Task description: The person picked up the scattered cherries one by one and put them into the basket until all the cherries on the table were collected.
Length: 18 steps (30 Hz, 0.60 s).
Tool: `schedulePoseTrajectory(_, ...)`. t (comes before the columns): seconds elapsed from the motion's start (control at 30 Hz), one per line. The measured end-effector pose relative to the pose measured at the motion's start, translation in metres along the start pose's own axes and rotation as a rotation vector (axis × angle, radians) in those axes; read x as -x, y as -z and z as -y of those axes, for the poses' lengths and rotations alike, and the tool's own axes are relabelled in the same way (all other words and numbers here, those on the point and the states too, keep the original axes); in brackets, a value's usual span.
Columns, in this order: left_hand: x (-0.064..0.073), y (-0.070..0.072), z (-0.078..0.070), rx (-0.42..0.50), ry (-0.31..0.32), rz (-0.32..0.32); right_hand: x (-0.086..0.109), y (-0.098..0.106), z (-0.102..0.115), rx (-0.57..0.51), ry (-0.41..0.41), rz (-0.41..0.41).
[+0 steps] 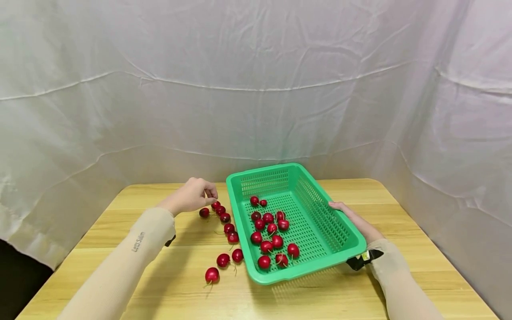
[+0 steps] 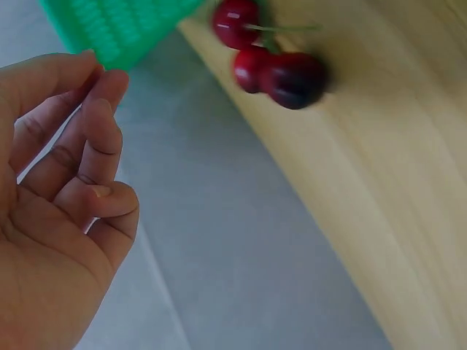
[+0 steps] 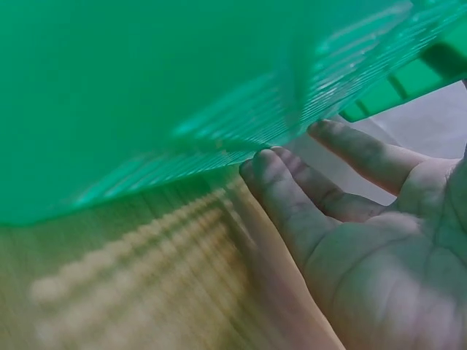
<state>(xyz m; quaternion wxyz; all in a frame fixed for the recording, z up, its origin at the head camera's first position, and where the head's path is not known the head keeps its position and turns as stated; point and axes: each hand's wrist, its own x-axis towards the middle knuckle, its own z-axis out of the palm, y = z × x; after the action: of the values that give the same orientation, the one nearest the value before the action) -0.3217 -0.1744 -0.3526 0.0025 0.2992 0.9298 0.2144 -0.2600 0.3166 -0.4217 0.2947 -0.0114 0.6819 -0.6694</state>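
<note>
A green plastic basket (image 1: 310, 272) stands with its right side raised off the table, several red cherries (image 1: 277, 242) lying on its slatted floor. My right hand (image 1: 357, 222) holds that raised side, with a digit at the rim and fingers against the underside in the right wrist view. My left hand (image 1: 194, 194) hovers above loose cherries (image 1: 225, 218) left of the basket, its fingers bent. In the left wrist view no cherry shows between the thumb and fingers (image 2: 102, 131); the thumb and index tips overlap. Loose cherries (image 2: 295, 79) lie apart from those fingertips.
More cherries (image 1: 212, 275) with stems trail along the basket's left side toward the front of the wooden table (image 1: 192, 293). Pale cloth (image 1: 256, 120) hangs behind the table and along both sides. Both wrists carry black straps.
</note>
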Motion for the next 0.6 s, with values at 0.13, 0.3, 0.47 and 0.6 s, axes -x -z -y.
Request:
schedulePoseTrajectory(0.13, 0.000, -0.009, 0.014, -0.004, 0.028, 0.033, 0.000, -0.001, 0.000, 0.022, 0.020, -0.050)
schedulePoseTrajectory(0.3, -0.002, -0.020, 0.024, -0.053, 0.042, 0.064, 0.001, -0.001, 0.001, 0.004, 0.022, -0.027)
schedulePoseTrajectory(0.47, -0.004, -0.034, 0.027, -0.136, 0.025, 0.066, 0.001, -0.001, 0.002, -0.009, 0.016, -0.029)
schedulePoseTrajectory(0.6, -0.005, -0.044, 0.030, -0.205, 0.018, 0.064, 0.002, -0.003, 0.001, -0.019, 0.007, -0.031)
